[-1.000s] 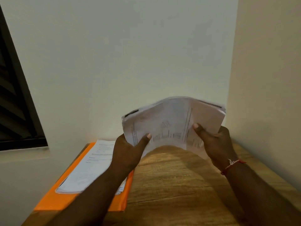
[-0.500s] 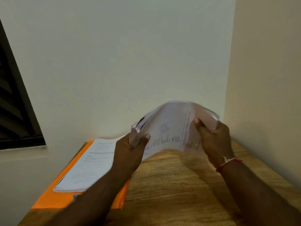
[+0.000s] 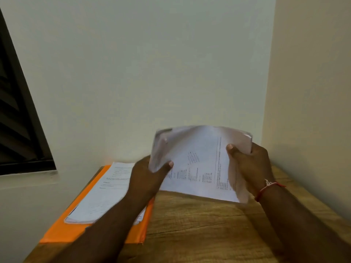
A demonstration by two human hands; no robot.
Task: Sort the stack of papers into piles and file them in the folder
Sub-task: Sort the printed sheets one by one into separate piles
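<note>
Left hand (image 3: 146, 179) and right hand (image 3: 250, 168) still grip the bowed paper stack (image 3: 199, 158), now lowered nearer the wooden table (image 3: 199, 234).

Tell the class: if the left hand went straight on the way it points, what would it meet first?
The left hand grips the bundle of papers, so that comes first; beyond it, probably the pale back wall, though depth is unclear.

Orange folder (image 3: 57, 234), white papers (image 3: 199, 168) w/ black print, brown wood-grain table (image 3: 190, 234), red wrist thread (image 3: 266, 187).
</note>
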